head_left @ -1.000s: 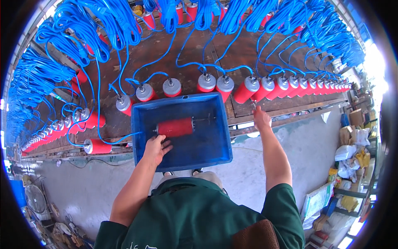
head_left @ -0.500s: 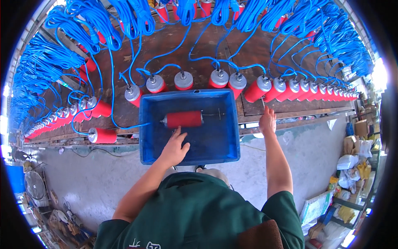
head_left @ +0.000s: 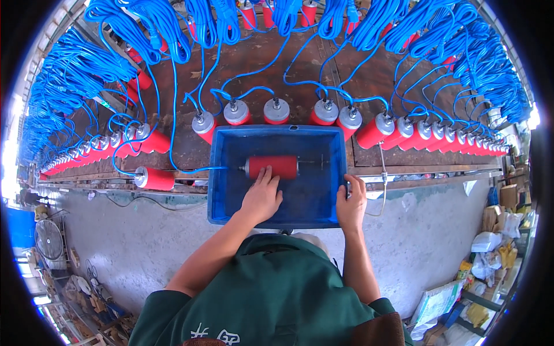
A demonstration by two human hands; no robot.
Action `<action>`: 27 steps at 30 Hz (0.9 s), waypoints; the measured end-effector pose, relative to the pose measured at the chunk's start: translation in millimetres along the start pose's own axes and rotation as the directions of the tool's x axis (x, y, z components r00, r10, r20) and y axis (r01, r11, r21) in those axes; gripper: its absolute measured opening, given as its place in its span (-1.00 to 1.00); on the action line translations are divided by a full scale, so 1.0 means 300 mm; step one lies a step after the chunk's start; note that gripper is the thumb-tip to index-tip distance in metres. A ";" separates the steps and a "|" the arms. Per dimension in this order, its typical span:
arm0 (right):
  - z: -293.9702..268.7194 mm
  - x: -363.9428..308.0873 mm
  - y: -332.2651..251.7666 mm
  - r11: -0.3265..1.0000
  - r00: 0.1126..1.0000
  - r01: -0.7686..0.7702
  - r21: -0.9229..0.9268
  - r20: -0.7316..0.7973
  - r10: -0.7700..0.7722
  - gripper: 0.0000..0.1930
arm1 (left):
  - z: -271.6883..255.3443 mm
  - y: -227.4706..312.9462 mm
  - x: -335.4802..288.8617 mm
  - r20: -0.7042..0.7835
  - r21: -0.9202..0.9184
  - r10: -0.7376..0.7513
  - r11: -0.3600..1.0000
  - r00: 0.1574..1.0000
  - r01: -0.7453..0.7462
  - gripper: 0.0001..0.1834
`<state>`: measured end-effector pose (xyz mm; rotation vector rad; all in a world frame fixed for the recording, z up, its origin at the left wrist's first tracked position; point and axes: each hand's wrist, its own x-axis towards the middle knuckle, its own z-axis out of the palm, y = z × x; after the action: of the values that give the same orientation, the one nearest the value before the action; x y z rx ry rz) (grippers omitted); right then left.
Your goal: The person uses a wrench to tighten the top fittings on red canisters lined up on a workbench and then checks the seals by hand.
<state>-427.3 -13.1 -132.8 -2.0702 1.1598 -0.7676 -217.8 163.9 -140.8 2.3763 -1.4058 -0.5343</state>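
The right hand [head_left: 351, 205] is at the right rim of the blue rectangular plastic tub [head_left: 277, 222]; I cannot tell whether it grips. The left hand [head_left: 261, 199], fingers loosely extended, touches the red metal-ended cylinder [head_left: 283, 166] lying inside. Beyond, silver-capped red cylinders [head_left: 369, 137] line the brown surface [head_left: 242, 51].

The left hand [head_left: 262, 199] touches a red cylinder [head_left: 286, 165] in the blue tub [head_left: 311, 202]. The right hand [head_left: 352, 205] is at the tub's right side. Blue cords [head_left: 369, 23] cross the desk [head_left: 248, 55].

The tub [head_left: 311, 200] is blue, its cylinder [head_left: 286, 166] red, the shirt [head_left: 283, 288] dark green, and the tabletop [head_left: 245, 57] seemingly mottled brown.
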 end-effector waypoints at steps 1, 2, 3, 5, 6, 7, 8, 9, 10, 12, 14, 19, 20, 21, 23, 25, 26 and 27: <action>0.005 -0.005 -0.001 0.997 0.999 0.045 -0.055 -0.008 -0.046 -0.68 | -0.004 0.004 0.004 0.017 0.021 -0.018 1.000 1.000 0.017 -0.43; 0.008 -0.007 -0.002 0.990 0.996 0.090 -0.109 -0.012 -0.092 -0.68 | -0.007 0.007 0.005 0.016 0.021 -0.018 1.000 1.000 0.018 -0.43; 0.002 -0.009 -0.009 0.992 0.997 0.077 -0.103 0.011 -0.077 -0.65 | -0.011 0.008 0.003 0.024 0.037 -0.015 0.999 1.000 0.014 -0.43; 0.005 -0.010 -0.017 0.992 0.998 0.068 -0.106 0.013 -0.067 -0.65 | -0.007 0.000 0.001 0.030 0.053 -0.015 0.998 0.999 0.014 -0.42; 0.006 -0.009 -0.020 0.992 0.998 0.058 -0.112 0.012 -0.057 -0.64 | -0.003 -0.003 0.003 0.006 0.069 0.006 0.998 1.000 -0.006 -0.43; 0.007 -0.009 -0.022 0.992 0.998 0.060 -0.111 0.013 -0.059 -0.64 | 0.001 -0.006 0.005 -0.017 0.085 0.028 0.996 0.999 -0.026 -0.43; 0.008 -0.009 -0.023 0.992 0.998 0.064 -0.111 0.011 -0.064 -0.64 | 0.006 -0.008 0.004 -0.020 0.084 0.026 0.996 0.999 -0.024 -0.43; 0.009 -0.009 -0.021 0.991 0.998 0.068 -0.112 0.009 -0.067 -0.64 | 0.004 -0.002 0.005 -0.015 0.124 0.032 0.992 0.999 -0.030 -0.43; 0.011 -0.010 -0.018 0.991 0.998 0.070 -0.112 0.010 -0.069 -0.64 | 0.002 0.005 0.007 -0.011 0.164 0.039 0.986 0.999 -0.037 -0.42; 0.015 -0.010 -0.011 0.988 0.994 0.103 -0.113 -0.006 -0.105 -0.64 | -0.011 0.025 0.007 0.021 0.188 0.021 0.982 1.000 -0.024 -0.42; 0.016 -0.011 -0.012 0.990 0.995 0.099 -0.102 -0.008 -0.101 -0.64 | -0.016 0.035 0.010 0.053 0.213 0.001 0.977 0.999 -0.012 -0.41; 0.016 -0.011 -0.012 0.992 0.996 0.091 -0.092 -0.012 -0.092 -0.64 | -0.012 0.034 0.009 0.055 0.236 0.011 0.971 0.998 -0.024 -0.41; 0.016 -0.010 -0.013 0.992 0.996 0.091 -0.087 -0.010 -0.093 -0.64 | -0.012 0.033 0.009 0.055 0.237 0.012 0.971 0.998 -0.024 -0.41; 0.014 -0.010 -0.013 0.992 0.996 0.091 -0.083 -0.008 -0.092 -0.65 | -0.011 0.033 0.009 0.053 0.235 0.012 0.972 0.999 -0.024 -0.41; 0.014 -0.010 -0.009 0.992 0.995 0.094 -0.084 -0.009 -0.095 -0.65 | -0.010 0.032 0.009 0.051 0.234 0.012 0.972 0.999 -0.024 -0.41; 0.015 -0.010 -0.008 0.992 0.995 0.098 -0.085 -0.010 -0.099 -0.65 | -0.012 0.031 0.008 0.042 0.235 0.020 0.972 0.999 -0.030 -0.42; 0.015 -0.011 -0.009 0.994 0.996 0.085 -0.075 -0.007 -0.086 -0.64 | -0.012 0.031 0.007 0.042 0.236 0.021 0.971 0.999 -0.030 -0.42; 0.014 -0.010 -0.011 0.995 0.997 0.072 -0.065 -0.005 -0.073 -0.64 | -0.013 0.032 0.008 0.040 0.233 0.024 0.972 0.999 -0.033 -0.42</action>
<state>-423.9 -8.2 -133.6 -2.1752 1.1327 -0.7815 -222.0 157.6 -133.5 2.5339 -1.5956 -0.4268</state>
